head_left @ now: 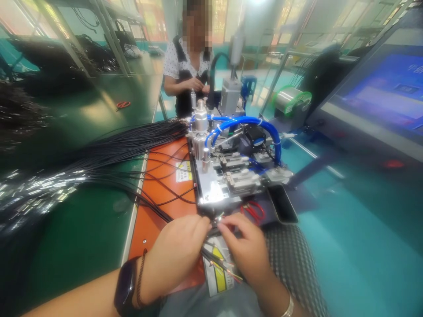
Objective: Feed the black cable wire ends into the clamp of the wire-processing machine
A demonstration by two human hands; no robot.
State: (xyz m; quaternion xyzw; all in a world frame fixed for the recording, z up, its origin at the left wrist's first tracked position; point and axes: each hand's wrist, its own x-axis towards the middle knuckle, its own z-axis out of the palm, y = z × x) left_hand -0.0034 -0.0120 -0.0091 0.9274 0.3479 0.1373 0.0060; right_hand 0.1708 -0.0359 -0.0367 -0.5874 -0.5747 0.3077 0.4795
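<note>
My left hand (180, 242) is closed around a bundle of black cables (158, 211). The stripped ends, showing thin coloured wires (228, 268), poke out below its fingers. Close beside it, my right hand (247, 246) pinches with thumb and forefinger at a tiny light-coloured piece (219, 218), too small to name. Both hands meet at the near edge of a metal bench machine (214, 193) with blue air hoses (247, 121). The machine stands on an orange base (165, 176) bearing warning labels.
Red-handled scissors (253, 212) and a phone (282, 203) lie right of the machine. A long mass of black cables (132, 145) spreads left over a green table (89, 237). Behind the machine stands another person (188, 75). A wire spool (292, 101) and a screen (393, 92) are at right.
</note>
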